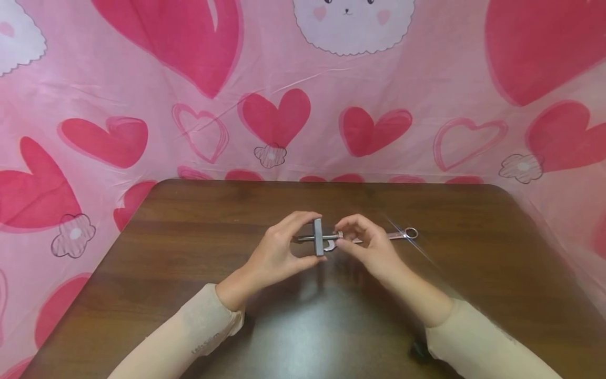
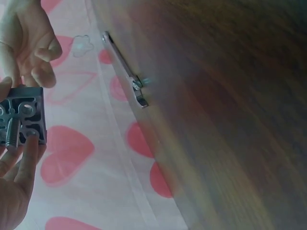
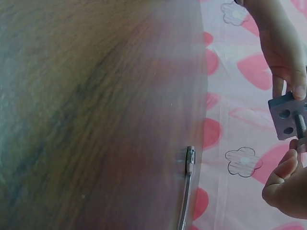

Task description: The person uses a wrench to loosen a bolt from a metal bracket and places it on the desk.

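Note:
Between the thumb and fingers of my left hand (image 1: 276, 247) is a grey square plate (image 1: 318, 231), held on edge above the table. Holes and ribs show on one face of the plate (image 2: 37, 117) in the left wrist view. A threaded metal bolt (image 1: 330, 237) passes through it, its shank (image 2: 13, 132) sticking out on the left-hand side. My right hand (image 1: 374, 247) pinches the bolt's right end with thumb and fingertips; whether that is a head or a nut is hidden. Behind the hands lies a combination wrench (image 1: 395, 236), partly covered by my right hand.
The brown wooden table (image 1: 189, 210) reaches back to a pink cloth (image 1: 322, 131) printed with hearts. Toward the table's far edge the wrench (image 2: 122, 62) lies flat. Light sleeves (image 1: 189, 326) cover both forearms.

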Demonstrator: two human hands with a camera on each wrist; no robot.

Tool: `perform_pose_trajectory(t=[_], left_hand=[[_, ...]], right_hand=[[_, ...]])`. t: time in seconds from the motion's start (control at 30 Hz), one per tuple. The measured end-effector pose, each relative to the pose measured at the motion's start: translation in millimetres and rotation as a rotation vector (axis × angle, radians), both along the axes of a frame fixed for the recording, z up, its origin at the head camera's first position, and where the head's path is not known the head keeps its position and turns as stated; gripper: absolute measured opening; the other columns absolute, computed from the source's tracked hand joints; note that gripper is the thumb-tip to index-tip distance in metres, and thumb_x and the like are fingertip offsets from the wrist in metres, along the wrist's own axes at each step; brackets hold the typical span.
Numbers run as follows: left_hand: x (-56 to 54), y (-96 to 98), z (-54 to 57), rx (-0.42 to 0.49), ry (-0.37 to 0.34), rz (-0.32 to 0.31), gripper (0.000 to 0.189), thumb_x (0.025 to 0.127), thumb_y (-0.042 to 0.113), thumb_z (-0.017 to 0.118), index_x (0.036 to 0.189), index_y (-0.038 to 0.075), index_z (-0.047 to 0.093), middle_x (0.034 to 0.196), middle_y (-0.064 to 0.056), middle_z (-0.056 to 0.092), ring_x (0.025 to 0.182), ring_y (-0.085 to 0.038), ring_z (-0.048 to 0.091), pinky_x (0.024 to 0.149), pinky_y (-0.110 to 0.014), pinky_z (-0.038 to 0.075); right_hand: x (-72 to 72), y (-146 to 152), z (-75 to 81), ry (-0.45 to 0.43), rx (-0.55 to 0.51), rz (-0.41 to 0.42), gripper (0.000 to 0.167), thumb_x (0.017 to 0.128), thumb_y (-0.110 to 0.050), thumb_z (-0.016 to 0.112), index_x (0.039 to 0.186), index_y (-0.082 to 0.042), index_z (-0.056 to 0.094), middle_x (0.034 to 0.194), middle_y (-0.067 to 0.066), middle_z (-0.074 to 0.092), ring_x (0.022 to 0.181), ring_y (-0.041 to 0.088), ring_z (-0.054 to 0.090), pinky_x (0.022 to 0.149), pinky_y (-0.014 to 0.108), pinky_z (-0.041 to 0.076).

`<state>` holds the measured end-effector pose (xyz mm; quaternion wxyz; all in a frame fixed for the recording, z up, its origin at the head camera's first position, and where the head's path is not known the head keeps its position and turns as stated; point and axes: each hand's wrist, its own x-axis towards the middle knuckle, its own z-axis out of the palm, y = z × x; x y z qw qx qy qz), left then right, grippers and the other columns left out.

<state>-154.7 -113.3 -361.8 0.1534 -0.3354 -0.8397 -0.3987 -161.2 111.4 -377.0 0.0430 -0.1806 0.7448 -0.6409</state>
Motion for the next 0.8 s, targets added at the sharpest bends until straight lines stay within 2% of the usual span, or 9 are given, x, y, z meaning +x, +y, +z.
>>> perform_pose_trajectory(t=[0.17, 0.37, 0.47, 0.63, 0.8], left_hand=[[1.3, -0.4, 1.3, -0.004, -0.002, -0.002, 0.07, 0.071, 0.019, 0.09, 0.132, 0.012, 0.056, 0.121, -0.002, 0.064, 0.104, -0.013, 0.066, 0.079, -0.023, 0.06], [1.7, -0.7, 1.9, 0.006, -0.004, -0.005, 0.07, 0.071, 0.019, 0.09, 0.132, 0.012, 0.057, 0.12, -0.001, 0.064, 0.104, -0.014, 0.066, 0.079, -0.022, 0.06], [1.8, -1.2, 1.3, 0.009, -0.008, -0.011, 0.07, 0.071, 0.019, 0.09, 0.132, 0.012, 0.056, 0.12, -0.001, 0.064, 0.104, -0.015, 0.066, 0.079, -0.023, 0.06], [1.7, -2.0, 0.0, 0.009, -0.006, -0.028, 0.07, 0.071, 0.019, 0.09, 0.132, 0.011, 0.056, 0.121, -0.002, 0.064, 0.103, -0.017, 0.067, 0.079, -0.023, 0.06], [0.5, -2.9, -1.4, 0.0, 0.004, -0.028, 0.07, 0.072, 0.02, 0.09, 0.132, 0.01, 0.056, 0.121, -0.002, 0.064, 0.103, -0.014, 0.066, 0.078, -0.021, 0.06]], right_hand=[[0.8, 1.6, 0.6, 0.042, 0.004, 0.019, 0.029, 0.086, 0.004, 0.07, 0.114, 0.002, 0.061, 0.094, -0.01, 0.066, 0.08, 0.012, 0.058, 0.072, 0.023, 0.052], [0.9, 5.5, -0.8, -0.011, 0.005, 0.015, 0.03, 0.089, -0.003, 0.07, 0.116, 0.002, 0.06, 0.094, -0.009, 0.068, 0.085, 0.011, 0.062, 0.075, 0.025, 0.056], [0.1, 7.3, -2.0, -0.048, -0.003, 0.02, 0.028, 0.093, -0.007, 0.067, 0.117, 0.004, 0.058, 0.092, -0.004, 0.07, 0.084, 0.01, 0.067, 0.075, 0.028, 0.057], [-1.3, 6.3, -0.5, -0.103, -0.002, 0.01, 0.026, 0.099, -0.016, 0.061, 0.116, 0.005, 0.059, 0.083, -0.004, 0.072, 0.074, 0.009, 0.067, 0.067, 0.027, 0.056], [-1.8, 3.3, 0.4, -0.08, 0.005, -0.013, 0.023, 0.096, -0.01, 0.064, 0.111, 0.007, 0.06, 0.084, -0.004, 0.072, 0.076, 0.009, 0.068, 0.071, 0.028, 0.058]])
